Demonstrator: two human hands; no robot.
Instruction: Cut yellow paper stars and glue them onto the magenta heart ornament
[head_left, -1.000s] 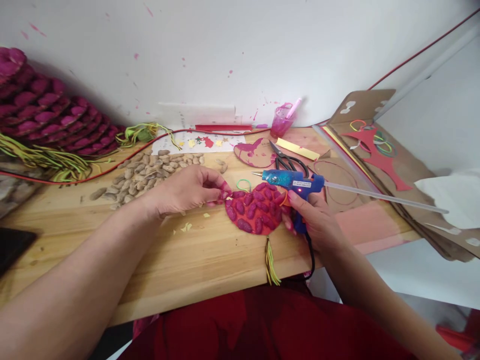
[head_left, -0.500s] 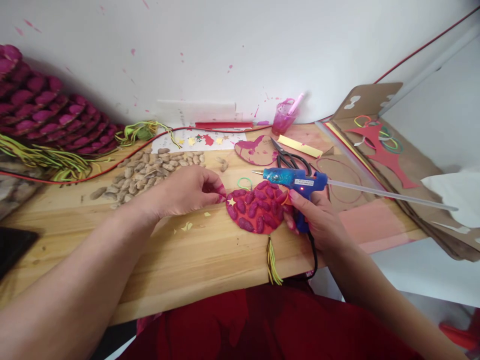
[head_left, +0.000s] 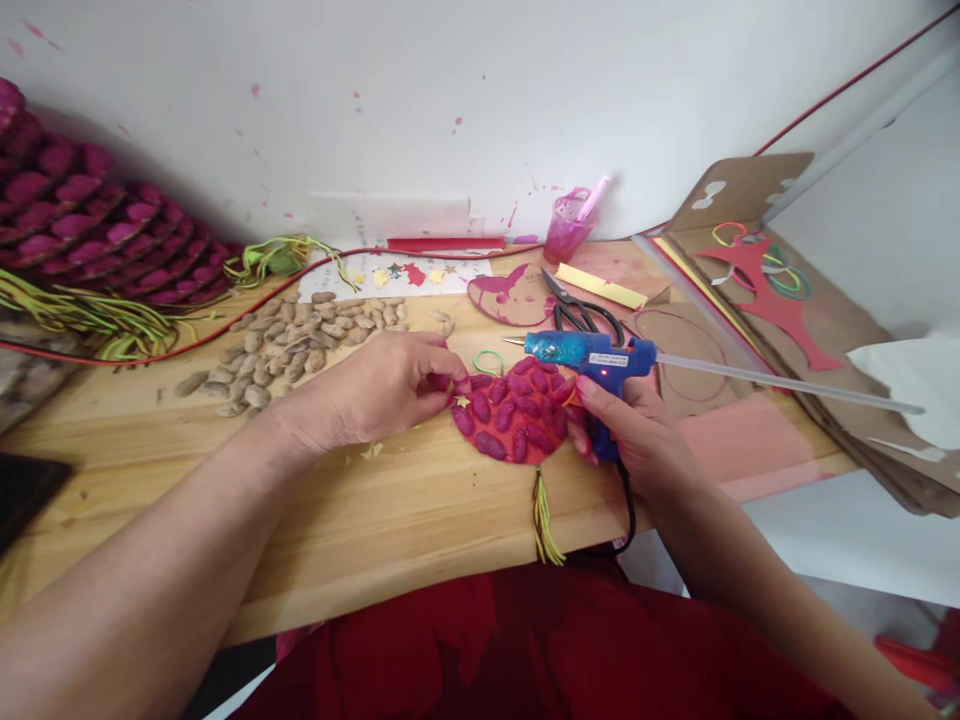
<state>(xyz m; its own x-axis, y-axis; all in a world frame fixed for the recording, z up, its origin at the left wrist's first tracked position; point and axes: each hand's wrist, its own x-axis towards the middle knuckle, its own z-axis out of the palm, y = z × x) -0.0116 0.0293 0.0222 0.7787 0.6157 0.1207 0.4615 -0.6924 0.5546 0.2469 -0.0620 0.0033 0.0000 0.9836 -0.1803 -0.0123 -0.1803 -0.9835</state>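
A red heart-shaped ornament (head_left: 517, 415) covered with magenta-painted peanuts lies on the wooden table. It has a green loop (head_left: 489, 361) at its top and a yellow-green yarn tassel (head_left: 549, 520) below. At its upper left is a small yellow star (head_left: 462, 401). My left hand (head_left: 405, 385) is closed in a pinch, its fingertips on that star and partly covering it. My right hand (head_left: 626, 420) is wrapped round the handle of a blue glue gun (head_left: 592, 358), its nozzle pointing left above the ornament. A long clear glue stick (head_left: 787, 380) sticks out of its back. My right fingertips touch the ornament's right edge.
Loose peanuts (head_left: 300, 345) are spread behind my left hand. Scissors (head_left: 585, 312), a painted cardboard heart (head_left: 511, 297) and a pink-stained cup (head_left: 568, 228) stand or lie behind the gun. A red cable (head_left: 300, 276) crosses the back. Cardboard (head_left: 862, 430) lies at right.
My left hand has moved slightly right, from beside the star onto it. My right hand still holds the glue gun in almost the same place.
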